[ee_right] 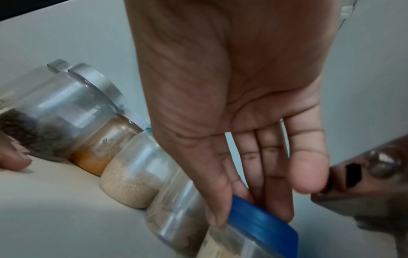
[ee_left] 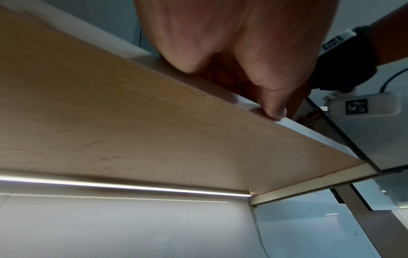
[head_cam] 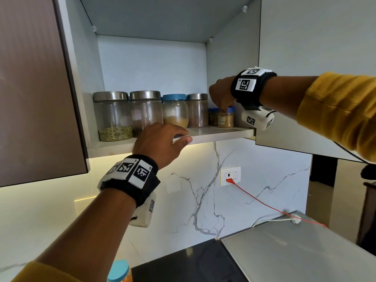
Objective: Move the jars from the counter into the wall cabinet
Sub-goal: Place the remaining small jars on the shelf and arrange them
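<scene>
The open wall cabinet's shelf (head_cam: 219, 132) carries a row of jars: two tall steel-lidded ones (head_cam: 113, 117), a blue-lidded jar of pale grains (head_cam: 175, 112), another steel-lidded jar (head_cam: 197, 110) and two small blue-lidded jars. My right hand (head_cam: 224, 110) reaches in from the right and pinches the blue lid (ee_right: 262, 218) of the front small jar (head_cam: 225, 120), thumb on one side, fingers behind. That jar stands on the shelf. My left hand (head_cam: 181, 137) grips the shelf's front edge (ee_left: 309, 134), its thumb (ee_left: 274, 111) on the edge. One more jar with a light blue lid (head_cam: 118, 270) shows at the bottom.
Cabinet doors stand open at left (head_cam: 36, 88) and right (head_cam: 305, 78). A metal hinge (ee_right: 375, 174) sits close to my right fingers. Below are a marble backsplash, a socket with a red cable (head_cam: 230, 177), a dark cooktop (head_cam: 183, 265) and a steel surface (head_cam: 295, 251).
</scene>
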Motion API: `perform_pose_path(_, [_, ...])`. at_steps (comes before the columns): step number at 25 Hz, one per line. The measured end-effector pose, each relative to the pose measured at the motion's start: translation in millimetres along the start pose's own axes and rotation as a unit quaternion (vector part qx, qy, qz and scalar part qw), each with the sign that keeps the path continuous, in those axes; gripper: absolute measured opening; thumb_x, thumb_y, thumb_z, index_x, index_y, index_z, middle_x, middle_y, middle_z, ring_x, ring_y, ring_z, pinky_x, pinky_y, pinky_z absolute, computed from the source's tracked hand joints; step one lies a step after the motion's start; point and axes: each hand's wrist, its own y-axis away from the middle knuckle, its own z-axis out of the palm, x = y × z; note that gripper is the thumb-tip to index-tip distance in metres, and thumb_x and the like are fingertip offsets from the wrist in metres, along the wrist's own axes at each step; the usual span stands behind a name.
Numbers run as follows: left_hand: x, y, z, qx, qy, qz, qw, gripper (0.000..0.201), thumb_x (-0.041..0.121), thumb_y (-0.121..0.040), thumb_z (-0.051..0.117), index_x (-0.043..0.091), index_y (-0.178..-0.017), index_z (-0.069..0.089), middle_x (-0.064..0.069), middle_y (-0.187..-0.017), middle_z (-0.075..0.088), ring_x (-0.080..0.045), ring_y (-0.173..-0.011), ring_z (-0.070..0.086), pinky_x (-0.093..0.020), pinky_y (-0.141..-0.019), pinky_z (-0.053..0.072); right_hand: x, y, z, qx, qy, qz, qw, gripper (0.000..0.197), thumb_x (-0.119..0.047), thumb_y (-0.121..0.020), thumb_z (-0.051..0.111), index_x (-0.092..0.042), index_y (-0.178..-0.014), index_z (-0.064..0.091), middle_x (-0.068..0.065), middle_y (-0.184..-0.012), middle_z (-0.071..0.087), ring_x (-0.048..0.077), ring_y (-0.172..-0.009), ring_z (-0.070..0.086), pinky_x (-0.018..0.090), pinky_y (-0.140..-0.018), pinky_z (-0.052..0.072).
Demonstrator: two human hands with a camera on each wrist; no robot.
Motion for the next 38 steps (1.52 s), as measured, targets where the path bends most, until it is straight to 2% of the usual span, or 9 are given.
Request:
perform_pose_path(6, [-2, -1, 2, -0.002, 0.005, -0.006, 1.0, 0.037, 0.056, -0.095, 0.061, 0.034, -0.122, 0.075, 0.008, -0.122, 0.075, -0.017, -0.11, 0.068, -0.038, -0.1, 0.052, -5, 1, 1, -0.015, 0.055, 0.014, 0.998, 0.039, -0.018, -0.09, 0.08, -0.009, -0.064, 0.052, 0.002, -0.068, 0.057, 0.021, -0.086, 0.06, 0.033, -0.093, 0.052])
perform_pose_path(12, [-2, -2, 3, -0.002, 0.006, -0.01, 1.0, 0.037, 0.056, -0.094, 0.062, 0.035, -0.122, 0.075, 0.006, -0.123, 0.074, -0.019, -0.117, 0.066, -0.038, -0.1, 0.053, -4, 2, -1, -0.019, 0.041, 0.036, 0.998, 0.043, -0.026, -0.086, 0.085, -0.008, -0.065, 0.053, 0.003, -0.065, 0.054, 0.024, -0.089, 0.06, 0.039, -0.097, 0.054])
perform_pose_path(17, [-1, -1, 2, -0.003, 0.01, -0.005, 1.0, 0.037, 0.055, -0.095, 0.062, 0.033, -0.121, 0.076, 0.007, -0.123, 0.074, -0.019, -0.117, 0.066, -0.041, -0.101, 0.052, -2, -4, 8, 0.003, -0.007, 0.038, 0.999, 0.034, -0.018, -0.084, 0.085, 0.004, -0.107, 0.072, 0.009, -0.083, 0.064, 0.031, -0.104, 0.07, 0.041, -0.092, 0.056])
perform_pose_path(20, [-1, -1, 0, 0.0, 0.016, -0.002, 1.0, 0.036, 0.054, -0.095, 0.063, 0.032, -0.121, 0.076, 0.007, -0.122, 0.075, -0.018, -0.116, 0.067, -0.04, -0.102, 0.052, 0, -4, 6, 0.003, -0.025, 0.029, 0.999, 0.034, -0.016, -0.084, 0.084, 0.005, -0.108, 0.074, 0.006, -0.068, 0.06, 0.028, -0.089, 0.066, 0.04, -0.09, 0.057])
perform_pose_path(25, [1, 0, -2, 0.001, 0.014, 0.0, 1.0, 0.035, 0.052, -0.096, 0.063, 0.032, -0.122, 0.075, 0.009, -0.124, 0.074, -0.017, -0.119, 0.065, -0.033, -0.102, 0.047, 2, -1, 6, 0.032, -0.047, -0.022, 0.998, 0.042, -0.021, -0.089, 0.078, -0.005, -0.127, 0.069, 0.014, -0.124, 0.071, 0.031, -0.115, 0.068, 0.035, -0.098, 0.054])
perform_pose_path(27, [1, 1, -2, 0.0, 0.014, 0.002, 1.0, 0.035, 0.052, -0.096, 0.063, 0.032, -0.122, 0.075, 0.009, -0.124, 0.073, -0.016, -0.12, 0.065, -0.032, -0.102, 0.046, -2, -2, 11, 0.001, -0.03, -0.057, 0.998, 0.042, -0.023, -0.093, 0.072, -0.008, -0.132, 0.068, 0.013, -0.129, 0.07, 0.03, -0.117, 0.067, 0.037, -0.102, 0.053])
perform_pose_path(31, [0, 0, -1, 0.005, 0.015, 0.003, 1.0, 0.035, 0.053, -0.096, 0.062, 0.033, -0.121, 0.076, 0.01, -0.124, 0.074, -0.015, -0.118, 0.066, -0.031, -0.101, 0.047, -3, 2, 18, -0.036, -0.057, -0.07, 0.995, 0.05, -0.024, -0.096, 0.067, -0.016, -0.145, 0.06, 0.006, -0.123, 0.063, 0.025, -0.112, 0.059, 0.03, -0.09, 0.044])
perform_pose_path(35, [-2, -1, 0, 0.003, 0.018, 0.003, 1.0, 0.036, 0.055, -0.095, 0.062, 0.033, -0.121, 0.076, 0.011, -0.123, 0.074, -0.014, -0.117, 0.067, -0.035, -0.102, 0.05, -6, -5, 26, -0.06, -0.057, -0.076, 0.994, 0.057, -0.031, -0.099, 0.065, -0.015, -0.152, 0.051, 0.012, -0.148, 0.056, 0.03, -0.135, 0.053, 0.036, -0.107, 0.043])
perform_pose_path(38, [-2, 0, 0, 0.003, 0.018, 0.004, 1.0, 0.035, 0.055, -0.095, 0.063, 0.034, -0.12, 0.076, 0.01, -0.122, 0.075, -0.016, -0.117, 0.067, -0.037, -0.102, 0.051, -11, -10, 32, -0.05, -0.055, -0.056, 0.996, 0.059, -0.037, -0.099, 0.066, -0.009, -0.149, 0.052, 0.015, -0.144, 0.059, 0.031, -0.133, 0.056, 0.031, -0.095, 0.042])
